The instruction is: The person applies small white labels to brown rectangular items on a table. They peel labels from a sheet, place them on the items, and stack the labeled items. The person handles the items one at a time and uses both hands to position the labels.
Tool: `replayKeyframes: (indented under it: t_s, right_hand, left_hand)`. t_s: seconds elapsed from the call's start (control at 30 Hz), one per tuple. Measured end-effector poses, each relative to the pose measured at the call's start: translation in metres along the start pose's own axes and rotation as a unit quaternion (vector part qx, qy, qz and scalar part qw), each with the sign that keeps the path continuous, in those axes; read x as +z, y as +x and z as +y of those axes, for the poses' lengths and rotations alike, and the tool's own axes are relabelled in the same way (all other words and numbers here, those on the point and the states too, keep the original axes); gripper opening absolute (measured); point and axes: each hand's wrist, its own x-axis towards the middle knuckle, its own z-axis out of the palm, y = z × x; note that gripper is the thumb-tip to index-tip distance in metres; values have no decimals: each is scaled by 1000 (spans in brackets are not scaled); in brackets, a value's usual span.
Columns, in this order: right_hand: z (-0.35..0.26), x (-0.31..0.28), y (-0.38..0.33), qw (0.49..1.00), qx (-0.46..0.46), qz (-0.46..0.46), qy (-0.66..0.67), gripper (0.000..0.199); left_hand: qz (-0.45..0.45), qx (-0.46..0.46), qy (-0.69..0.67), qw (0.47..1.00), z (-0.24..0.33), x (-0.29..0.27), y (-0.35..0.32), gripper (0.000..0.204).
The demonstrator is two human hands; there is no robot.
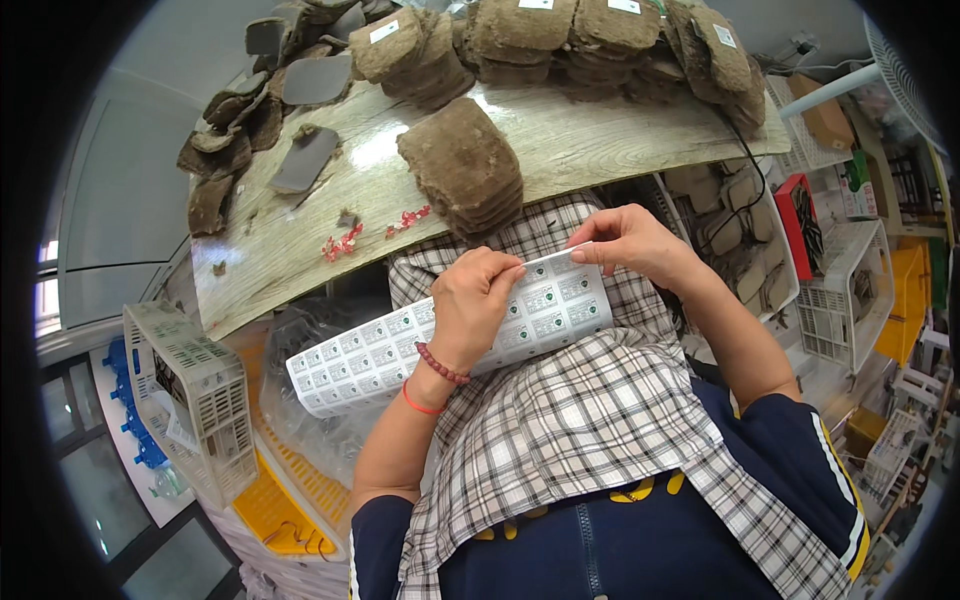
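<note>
Left hand (478,300) and right hand (632,243) both pinch the label sheet (380,350); several brown pads (462,165) already labelled, the near stack unlabelled.

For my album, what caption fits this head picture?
Both hands, left hand and right hand, hold a sticker sheet over a checked apron.

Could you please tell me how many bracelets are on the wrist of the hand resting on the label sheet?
2. A dark red beaded bracelet sits nearest the left hand; a thin red-orange band lies just below it on the forearm.
</note>
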Motion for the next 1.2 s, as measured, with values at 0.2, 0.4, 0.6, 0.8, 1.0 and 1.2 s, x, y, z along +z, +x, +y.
replayKeyframes:
  t_s: [0.2, 0.4, 0.6, 0.8, 1.0, 1.2]
  right_hand:
    - [6, -4, 4, 998, -25, 6, -58, 18]
    - [16, -6, 8, 982, -159, 17, -98, 18]
    - [0, 9, 3, 997, -69, 22, -33, 18]
    - [0, 8, 17, 987, -134, -6, -92, 17]
    - [-50, 12, 48, 904, -376, 51, -198, 50]
    - [-77, 48, 112, 753, -494, -91, -425, 74]
  left_hand:
    - [-7, 8, 5, 1000, 2, 1, 2, 9]
    - [-14, -68, -51, 996, 5, 7, 8, 11]
    - [-3, -57, -58, 997, 2, 8, 7, 10]
    - [31, 16, 36, 999, 11, 6, 5, 8]
    - [103, 130, 155, 974, 22, -5, 13, 5]
    - [9, 130, 76, 989, -7, -6, 37, 13]
